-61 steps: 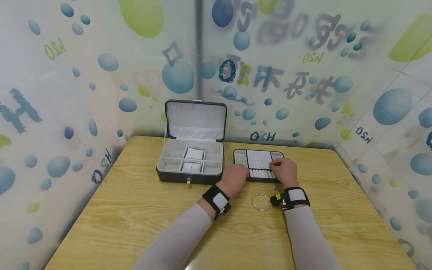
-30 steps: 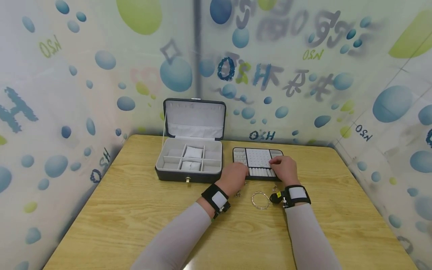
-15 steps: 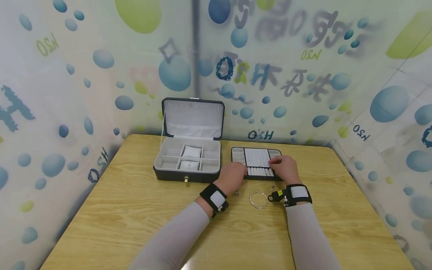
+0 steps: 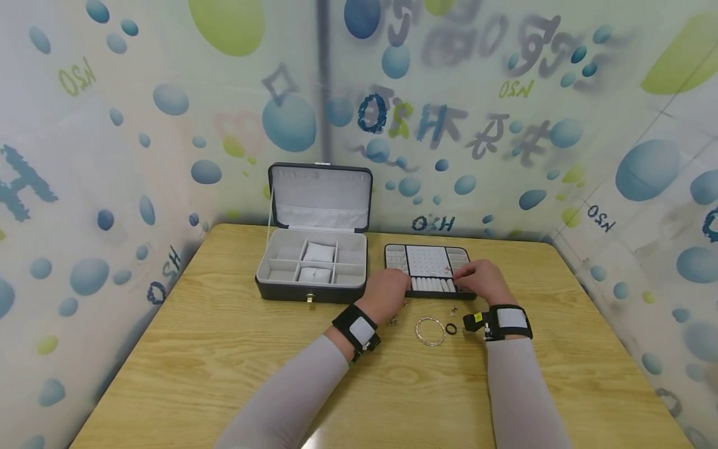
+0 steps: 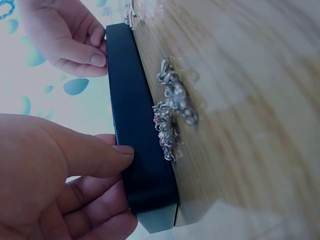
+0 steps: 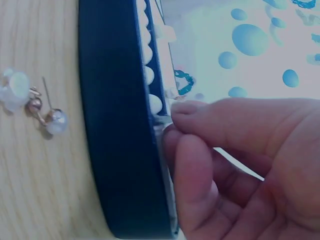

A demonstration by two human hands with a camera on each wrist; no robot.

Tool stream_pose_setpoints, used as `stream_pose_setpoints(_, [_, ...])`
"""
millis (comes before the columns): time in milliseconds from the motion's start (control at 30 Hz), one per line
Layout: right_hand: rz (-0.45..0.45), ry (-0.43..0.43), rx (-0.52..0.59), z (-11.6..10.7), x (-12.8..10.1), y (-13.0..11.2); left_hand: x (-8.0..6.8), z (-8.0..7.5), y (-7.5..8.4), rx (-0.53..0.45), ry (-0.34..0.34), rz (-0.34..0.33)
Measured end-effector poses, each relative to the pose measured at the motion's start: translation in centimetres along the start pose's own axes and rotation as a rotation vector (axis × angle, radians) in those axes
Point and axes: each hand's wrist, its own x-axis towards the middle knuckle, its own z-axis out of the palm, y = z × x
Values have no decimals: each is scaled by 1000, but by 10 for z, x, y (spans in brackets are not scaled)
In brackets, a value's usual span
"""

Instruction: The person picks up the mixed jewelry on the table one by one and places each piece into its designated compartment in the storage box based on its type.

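Black insert tray [image 4: 429, 269] with white studded panel and ring rolls, on the wooden worktop [image 4: 224, 368], just right of the open jewellery box [image 4: 312, 268]. Left hand [image 4: 388, 294]: fingers [image 5: 107, 155] curled against the tray's near left edge, steadying it. Right hand [image 4: 482, 280]: thumb and forefinger pinched narrow at the tray's right part, apparently holding 1 small stud, too small to confirm. Loose on the worktop near the tray: silver bangle [image 4: 430, 331], black ring [image 4: 451, 328], 1 ornate earring pair [image 5: 172, 120], pearl studs [image 6: 47, 117]. Risk: a sleeve or wrist sweeping the loose pieces away; a slipped pinch dropping the stud.
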Motion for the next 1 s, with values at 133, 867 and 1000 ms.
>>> stream_pose_setpoints(133, [-5, -35, 9, -5, -1, 0, 1, 0, 0, 2, -1, 1])
stream_pose_setpoints(867, [-53, -152, -182, -10, -14, -20, 2, 4, 0, 31, 4, 12])
stream_pose_setpoints(1000, [-72, -178, -222, -7, -16, -23, 3, 5, -1, 32, 12, 19])
